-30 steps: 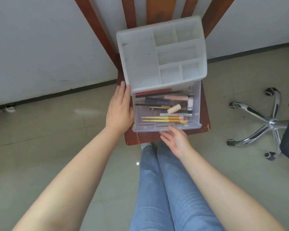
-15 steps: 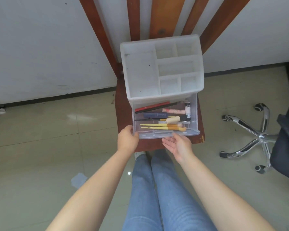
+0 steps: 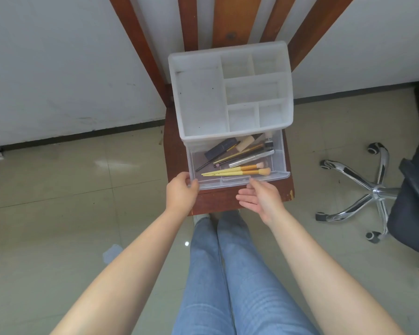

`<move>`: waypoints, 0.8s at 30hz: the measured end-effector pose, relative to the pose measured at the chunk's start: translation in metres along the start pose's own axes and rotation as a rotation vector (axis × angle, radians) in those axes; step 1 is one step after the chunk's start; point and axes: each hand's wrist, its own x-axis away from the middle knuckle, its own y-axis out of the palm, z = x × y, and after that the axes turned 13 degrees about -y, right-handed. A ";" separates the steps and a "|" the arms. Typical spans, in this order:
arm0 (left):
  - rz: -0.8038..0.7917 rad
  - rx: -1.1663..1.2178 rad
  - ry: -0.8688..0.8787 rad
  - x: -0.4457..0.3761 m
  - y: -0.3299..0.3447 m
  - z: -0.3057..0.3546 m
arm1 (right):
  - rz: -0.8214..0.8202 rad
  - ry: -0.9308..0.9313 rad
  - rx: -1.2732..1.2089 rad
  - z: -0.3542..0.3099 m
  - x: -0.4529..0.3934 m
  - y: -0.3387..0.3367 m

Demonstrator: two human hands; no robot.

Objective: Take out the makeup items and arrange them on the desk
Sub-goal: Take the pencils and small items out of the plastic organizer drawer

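**Drawer open, contents untouched: hands at the front edge**

Nearest the camera, both forearms reach forward over the person's jeans [image 3: 230,274]. The left hand [image 3: 180,193] grips the front left corner of the clear drawer [image 3: 279,163], fingers curled over its rim. The right hand [image 3: 260,198] lies palm up with fingers relaxed, holding nothing, its fingertips just at the drawer's front lip.

The drawer stands pulled out from the white organiser [image 3: 201,102], which sits on a wooden chair [image 3: 218,204]. All makeup items lie inside it: two yellow-handled brushes [image 3: 237,170] nearest the front, a silver tube [image 3: 250,158] behind them, then a thin black pencil [image 3: 205,165], a dark flat case [image 3: 219,148], a beige sponge [image 3: 246,143] and a small white bottle [image 3: 268,140] partly under the organiser. The organiser's top compartments hold nothing visible. No desk is in view.

Assessment: removal has not begun. Recommended practice is to keep the left hand steadying the drawer so it neither slides nor tips off the chair, and to lift the front brushes first by their handles. The loose, overlapping items behind should be taken singly, since a raked grab may scatter the pencil and tube.

Beyond, an office chair base [image 3: 375,192] stands on the tiled floor.
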 end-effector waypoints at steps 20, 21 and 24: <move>0.227 -0.411 0.041 0.007 -0.001 0.009 | -0.614 -0.970 2.151 -0.060 -0.059 0.019; 0.227 -0.434 0.047 0.007 -0.002 0.010 | -0.615 -0.993 2.158 -0.060 -0.059 0.022; 0.224 -0.483 0.054 0.007 -0.004 0.011 | -0.616 -1.030 2.138 -0.057 -0.060 0.028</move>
